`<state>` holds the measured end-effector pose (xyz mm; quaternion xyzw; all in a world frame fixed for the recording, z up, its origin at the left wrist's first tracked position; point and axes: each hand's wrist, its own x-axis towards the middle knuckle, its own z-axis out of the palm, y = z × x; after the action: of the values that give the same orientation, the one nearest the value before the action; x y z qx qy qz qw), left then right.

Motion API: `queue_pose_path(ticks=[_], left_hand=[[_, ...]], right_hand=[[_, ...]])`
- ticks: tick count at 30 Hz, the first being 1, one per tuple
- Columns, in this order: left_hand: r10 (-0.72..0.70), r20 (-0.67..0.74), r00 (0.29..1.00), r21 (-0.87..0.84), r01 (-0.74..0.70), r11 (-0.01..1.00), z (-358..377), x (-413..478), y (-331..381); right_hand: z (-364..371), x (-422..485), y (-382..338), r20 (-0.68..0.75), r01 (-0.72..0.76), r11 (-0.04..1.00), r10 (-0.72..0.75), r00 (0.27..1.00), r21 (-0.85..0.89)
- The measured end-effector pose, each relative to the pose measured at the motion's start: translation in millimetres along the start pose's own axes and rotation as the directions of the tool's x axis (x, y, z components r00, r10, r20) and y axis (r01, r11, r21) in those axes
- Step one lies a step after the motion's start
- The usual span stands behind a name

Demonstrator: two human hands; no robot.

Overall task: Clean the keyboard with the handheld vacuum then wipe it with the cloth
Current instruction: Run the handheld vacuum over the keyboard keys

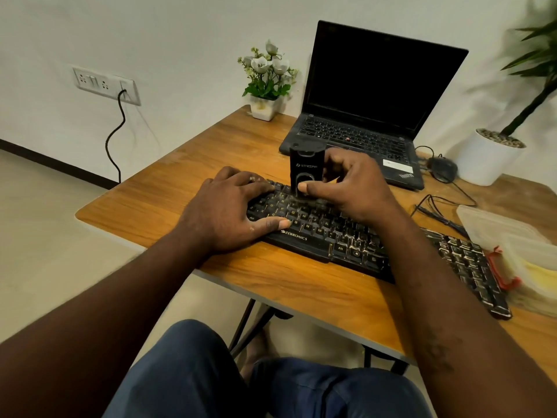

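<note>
A black keyboard (373, 245) lies slantwise across the wooden table (168, 188), its keys dusty. The small black handheld vacuum (306, 170) stands upright on the keyboard's upper left rows. My right hand (346, 188) grips the vacuum from the right, thumb on its front. Spread flat, my left hand (232, 212) rests on the keyboard's left end with nothing in it. A pale yellow cloth (539, 279) seems to lie inside a clear plastic box at the right edge.
An open black laptop (373, 95) sits behind the keyboard, with a mouse (443, 168) and cables to its right. A small flower pot (266, 82) stands at the back, a white plant pot (485, 158) at the right. The clear plastic box (497, 227) has a red clip.
</note>
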<state>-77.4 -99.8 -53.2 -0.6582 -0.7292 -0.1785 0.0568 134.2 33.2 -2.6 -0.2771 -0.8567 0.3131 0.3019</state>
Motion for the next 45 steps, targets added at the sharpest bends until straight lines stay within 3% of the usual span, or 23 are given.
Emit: queue_pose_path(ticks=[2,5,11,15,20,24,28,33,38,43,45], left_hand=[[0.005,-0.003,1.000,0.000,-0.005,1.000,0,0,0],[0.007,-0.016,1.000,-0.011,-0.007,1.000,0,0,0],[-0.002,-0.009,1.000,-0.009,0.002,1.000,0,1,-1],[0.005,-0.019,1.000,-0.015,-0.005,1.000,1,0,-1],[-0.002,-0.010,1.000,-0.009,0.002,1.000,1,0,-1],[-0.005,-0.007,1.000,-0.009,0.005,1.000,1,0,0],[-0.005,0.003,1.000,-0.009,0.005,1.000,1,0,-1],[-0.003,-0.001,1.000,-0.013,0.003,1.000,0,0,0],[-0.017,-0.022,1.000,-0.039,0.017,0.999,1,3,-1],[-0.014,-0.027,1.000,-0.053,0.013,0.999,1,3,-2],[-0.013,-0.024,1.000,-0.049,0.012,0.999,1,2,-2]], right_hand=[[9,1,-2,0.011,0.008,0.999,-0.008,1.000,-0.033],[14,-1,-6,0.135,0.072,0.996,-0.064,0.989,-0.054],[10,3,0,-0.031,0.000,0.986,-0.006,0.999,-0.165],[10,-6,-7,0.169,0.038,0.999,-0.035,0.985,-0.013],[13,1,0,-0.036,0.007,0.987,-0.013,0.999,-0.161],[12,-3,1,-0.009,0.029,0.986,-0.030,0.999,-0.162],[7,-8,2,0.064,0.013,1.000,-0.013,0.998,0.006],[7,-6,10,-0.139,-0.057,0.988,0.037,0.990,-0.145],[3,-6,7,0.006,-0.073,0.997,0.073,0.997,-0.036],[7,-4,5,-0.141,-0.094,0.978,0.068,0.988,-0.187],[0,-7,4,-0.053,-0.123,0.988,0.118,0.992,-0.094]])
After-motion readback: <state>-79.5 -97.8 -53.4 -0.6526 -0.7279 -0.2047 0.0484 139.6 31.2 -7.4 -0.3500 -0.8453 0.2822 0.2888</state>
